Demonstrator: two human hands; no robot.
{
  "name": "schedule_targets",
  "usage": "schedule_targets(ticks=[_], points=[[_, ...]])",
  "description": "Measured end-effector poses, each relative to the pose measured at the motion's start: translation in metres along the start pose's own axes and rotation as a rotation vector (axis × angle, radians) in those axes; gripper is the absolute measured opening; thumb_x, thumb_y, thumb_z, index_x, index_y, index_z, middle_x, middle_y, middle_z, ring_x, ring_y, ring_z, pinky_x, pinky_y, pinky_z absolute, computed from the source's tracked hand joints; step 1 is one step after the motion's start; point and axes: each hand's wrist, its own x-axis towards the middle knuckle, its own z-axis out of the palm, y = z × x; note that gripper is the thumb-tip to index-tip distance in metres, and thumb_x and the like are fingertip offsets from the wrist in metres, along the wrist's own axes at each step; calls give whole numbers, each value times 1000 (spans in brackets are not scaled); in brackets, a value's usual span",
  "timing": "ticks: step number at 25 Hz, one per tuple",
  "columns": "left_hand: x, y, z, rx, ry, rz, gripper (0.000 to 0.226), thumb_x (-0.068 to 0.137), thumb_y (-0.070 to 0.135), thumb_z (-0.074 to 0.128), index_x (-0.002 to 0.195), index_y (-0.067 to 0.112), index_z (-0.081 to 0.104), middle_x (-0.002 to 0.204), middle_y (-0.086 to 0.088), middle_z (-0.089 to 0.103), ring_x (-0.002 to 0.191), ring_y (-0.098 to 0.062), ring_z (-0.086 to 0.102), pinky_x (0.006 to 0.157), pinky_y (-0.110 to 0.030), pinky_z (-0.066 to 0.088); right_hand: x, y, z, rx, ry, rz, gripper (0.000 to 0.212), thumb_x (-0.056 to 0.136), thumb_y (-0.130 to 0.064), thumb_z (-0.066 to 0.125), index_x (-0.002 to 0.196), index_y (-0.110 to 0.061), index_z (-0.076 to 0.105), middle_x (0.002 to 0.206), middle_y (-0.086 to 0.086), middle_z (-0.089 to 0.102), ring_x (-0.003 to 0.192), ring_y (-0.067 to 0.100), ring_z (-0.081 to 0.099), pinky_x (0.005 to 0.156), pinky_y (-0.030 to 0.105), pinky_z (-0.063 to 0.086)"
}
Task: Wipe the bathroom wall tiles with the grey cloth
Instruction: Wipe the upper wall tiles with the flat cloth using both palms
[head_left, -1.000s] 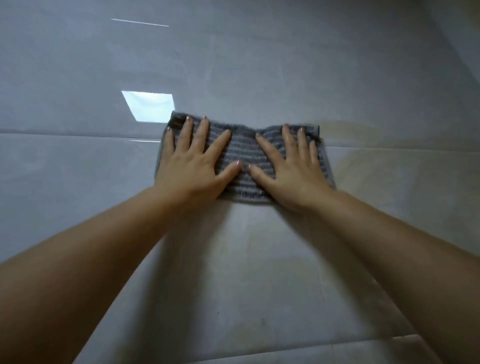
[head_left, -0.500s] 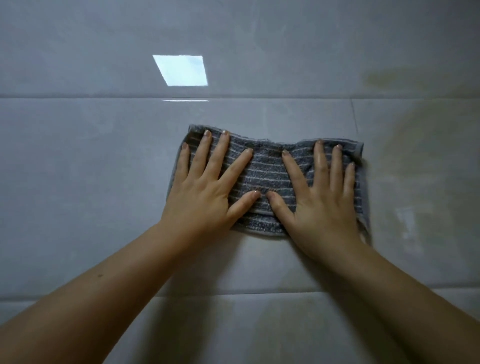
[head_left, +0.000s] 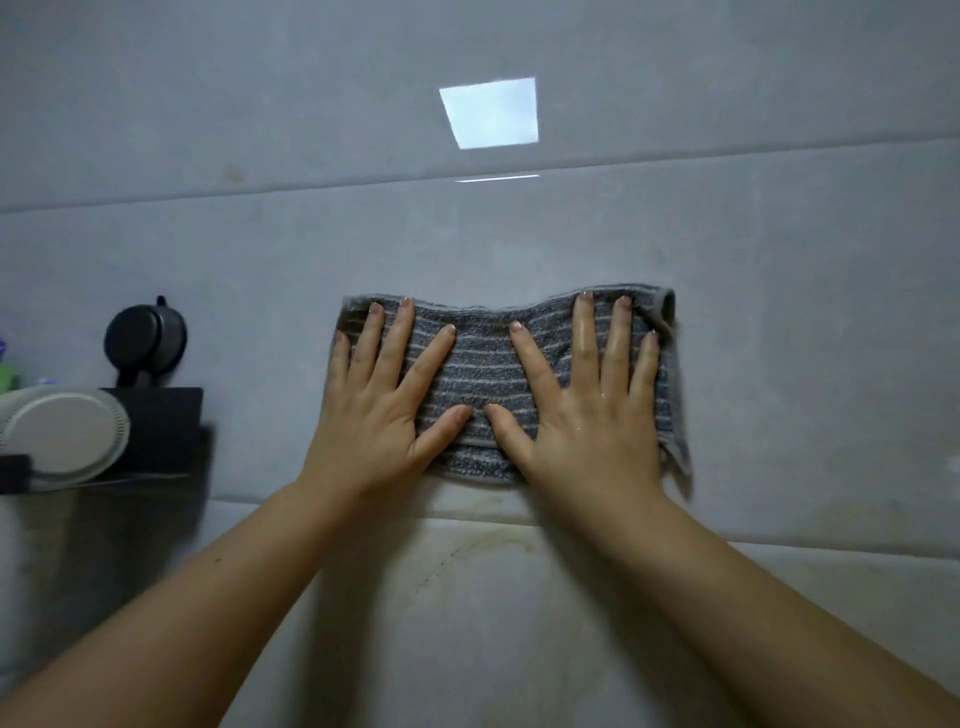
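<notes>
A grey cloth (head_left: 488, 364) with thin pale stripes lies flat against the glossy grey wall tiles (head_left: 779, 312), folded into a wide band. My left hand (head_left: 384, 410) presses on its left half with fingers spread and straight. My right hand (head_left: 587, 415) presses on its right half the same way, thumbs nearly touching in the middle. The cloth's right edge hangs loose past my little finger. Brownish staining marks the tile (head_left: 467, 561) just below the cloth.
A black wall-mounted shelf (head_left: 156, 431) sits at the left, with a round black suction mount (head_left: 145, 338) above it and a white round lid or container (head_left: 62, 431) on it. A bright square reflection (head_left: 491, 111) shows on the upper tile. Grout lines run horizontally.
Both hands slid the cloth down the wall, from the upper grout line to just above the lower one. The view shifted, bringing the black shelf into sight at the left.
</notes>
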Motion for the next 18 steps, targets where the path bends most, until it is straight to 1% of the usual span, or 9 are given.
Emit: schedule_targets(ticks=[4,7,9,12,18], points=[[-30,-43,-4,-14,-18,-54,71,94,72,17,156,38,8,167,-5,6,153,-26,-1,122,-53,1,0,-50,10,38,-16,-47,73,84,-66,29,149,-32,34,158,24,15,145,47,7,114,63,5],[-51,-58,-3,-20,-21,-107,73,94,73,15,156,36,7,167,-5,3,153,-24,-4,121,-54,1,-4,-71,14,47,-37,-96,73,84,-66,35,149,-33,31,160,23,10,146,46,3,115,63,4],[-60,-54,-1,-21,-15,-139,73,94,73,15,157,34,8,167,-7,3,153,-26,-4,121,-57,3,-10,-71,14,46,-47,-135,72,85,-67,37,150,-35,30,160,20,9,147,44,1,116,61,3],[-60,-24,2,-27,0,-114,75,94,73,16,157,32,13,166,-12,8,153,-31,1,120,-60,6,-24,-40,9,38,-16,-159,69,86,-68,37,148,-37,33,160,17,14,147,42,8,116,60,6],[-39,82,12,9,37,1,78,93,75,22,154,27,22,162,-19,20,149,-41,17,116,-66,15,-65,70,-9,-6,39,-123,68,86,-68,43,146,-38,37,159,16,20,146,42,13,117,60,11]])
